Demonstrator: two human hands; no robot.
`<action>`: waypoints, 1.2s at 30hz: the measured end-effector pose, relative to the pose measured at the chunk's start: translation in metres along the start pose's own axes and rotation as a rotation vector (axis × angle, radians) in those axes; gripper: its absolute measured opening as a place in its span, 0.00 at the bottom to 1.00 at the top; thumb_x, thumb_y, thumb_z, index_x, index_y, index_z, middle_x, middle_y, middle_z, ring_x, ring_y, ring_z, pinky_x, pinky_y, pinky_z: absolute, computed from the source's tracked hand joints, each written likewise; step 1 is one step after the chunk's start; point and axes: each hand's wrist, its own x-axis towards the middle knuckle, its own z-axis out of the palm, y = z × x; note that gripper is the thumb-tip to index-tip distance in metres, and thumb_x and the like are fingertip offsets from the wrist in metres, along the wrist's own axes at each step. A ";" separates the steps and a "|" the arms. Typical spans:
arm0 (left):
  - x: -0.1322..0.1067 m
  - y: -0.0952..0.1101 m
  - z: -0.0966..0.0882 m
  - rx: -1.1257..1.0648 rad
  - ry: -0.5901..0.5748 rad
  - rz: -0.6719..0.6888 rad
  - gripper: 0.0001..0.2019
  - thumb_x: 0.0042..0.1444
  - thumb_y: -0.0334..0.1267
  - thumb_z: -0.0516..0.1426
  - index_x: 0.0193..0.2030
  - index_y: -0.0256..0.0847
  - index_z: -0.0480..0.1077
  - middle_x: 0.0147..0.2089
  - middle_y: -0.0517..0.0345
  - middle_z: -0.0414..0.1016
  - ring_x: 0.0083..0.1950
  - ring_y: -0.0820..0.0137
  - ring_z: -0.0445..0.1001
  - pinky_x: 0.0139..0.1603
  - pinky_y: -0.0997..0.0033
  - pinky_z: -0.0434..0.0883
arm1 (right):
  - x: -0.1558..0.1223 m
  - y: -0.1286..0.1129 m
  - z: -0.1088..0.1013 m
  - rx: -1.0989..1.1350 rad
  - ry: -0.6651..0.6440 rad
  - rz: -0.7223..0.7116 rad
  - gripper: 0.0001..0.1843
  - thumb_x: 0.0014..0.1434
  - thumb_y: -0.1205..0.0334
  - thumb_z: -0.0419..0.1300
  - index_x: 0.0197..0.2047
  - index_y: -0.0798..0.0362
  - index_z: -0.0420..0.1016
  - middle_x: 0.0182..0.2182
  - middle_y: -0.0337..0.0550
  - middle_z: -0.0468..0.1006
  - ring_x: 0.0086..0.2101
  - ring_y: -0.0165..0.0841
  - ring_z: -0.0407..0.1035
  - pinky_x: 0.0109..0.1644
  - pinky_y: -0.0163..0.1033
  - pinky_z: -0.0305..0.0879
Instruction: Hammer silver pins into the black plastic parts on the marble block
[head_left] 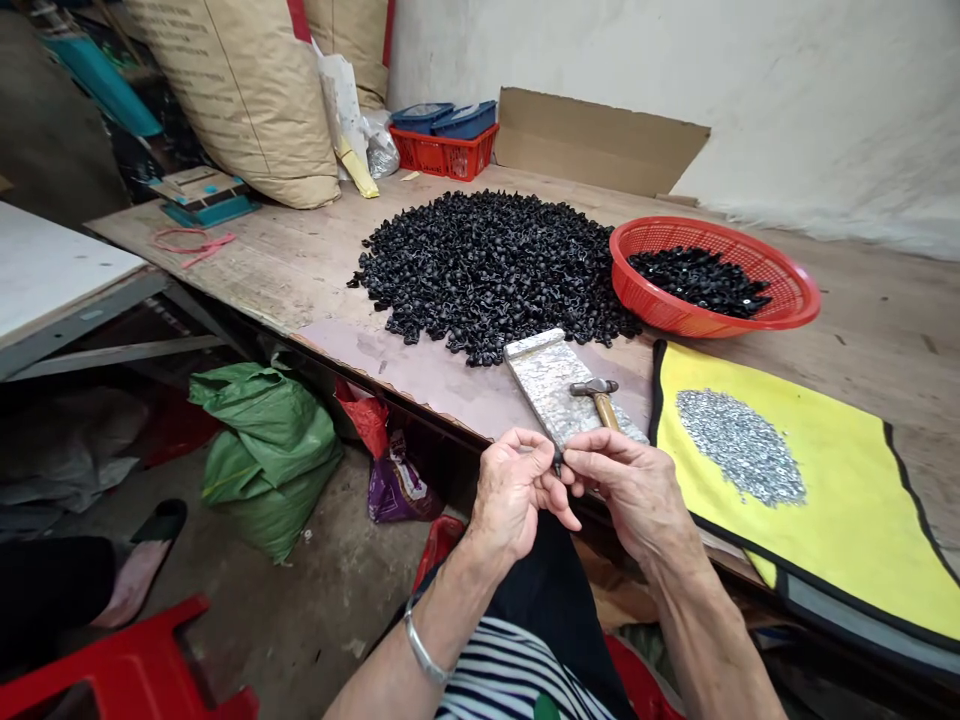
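Note:
Between the fingertips of my left hand [517,490] is a small black plastic part [557,461], its exact kind partly hidden by the fingers. My right hand [630,480] pinches at the same spot from the other side; whether it grips the black part or a tiny piece against it is hidden. Just beyond the hands lies a worn metal plate [544,375] with a raised far edge. A small hammer [596,390] rests on it, wooden handle toward me. Past the plate spreads a big heap of similar black parts [487,265].
A red basket [795,290] with black parts stands right of the heap. Small silvery metal pieces [739,450] lie on a yellow cloth [840,500]. Sacks [247,100], a red crate [442,152] and cardboard [592,140] line the back. A person's foot [139,575] shows lower left.

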 end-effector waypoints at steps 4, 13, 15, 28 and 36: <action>-0.004 0.002 -0.005 0.140 -0.118 0.054 0.11 0.45 0.41 0.62 0.29 0.35 0.68 0.22 0.57 0.73 0.14 0.76 0.67 0.14 0.74 0.70 | 0.001 -0.001 -0.003 0.088 -0.013 0.045 0.08 0.36 0.65 0.69 0.22 0.57 0.75 0.16 0.39 0.73 0.18 0.28 0.68 0.23 0.32 0.64; -0.003 -0.012 -0.009 0.179 0.011 0.231 0.04 0.43 0.32 0.62 0.24 0.34 0.71 0.18 0.61 0.70 0.13 0.77 0.66 0.12 0.79 0.66 | -0.008 0.006 0.001 0.187 0.040 0.077 0.11 0.33 0.65 0.70 0.21 0.58 0.74 0.15 0.39 0.72 0.15 0.28 0.65 0.18 0.33 0.62; -0.003 -0.016 -0.008 0.137 0.004 0.222 0.04 0.43 0.32 0.61 0.24 0.34 0.70 0.17 0.62 0.70 0.13 0.76 0.65 0.11 0.79 0.65 | -0.010 0.011 0.004 0.227 0.059 0.074 0.11 0.33 0.64 0.69 0.21 0.58 0.73 0.14 0.39 0.72 0.15 0.29 0.65 0.17 0.34 0.62; 0.010 -0.010 0.002 0.111 -0.018 0.132 0.07 0.41 0.32 0.62 0.25 0.33 0.67 0.18 0.62 0.69 0.15 0.77 0.65 0.13 0.75 0.70 | -0.008 -0.001 -0.022 -0.137 0.133 -0.054 0.18 0.40 0.54 0.67 0.34 0.56 0.76 0.23 0.41 0.77 0.19 0.29 0.66 0.25 0.37 0.63; 0.033 -0.003 -0.003 0.251 0.081 0.178 0.06 0.41 0.32 0.59 0.25 0.35 0.65 0.18 0.63 0.68 0.14 0.77 0.64 0.11 0.77 0.67 | 0.011 0.004 -0.059 -0.765 0.327 -0.213 0.16 0.37 0.54 0.66 0.29 0.51 0.72 0.25 0.41 0.73 0.29 0.36 0.67 0.32 0.38 0.59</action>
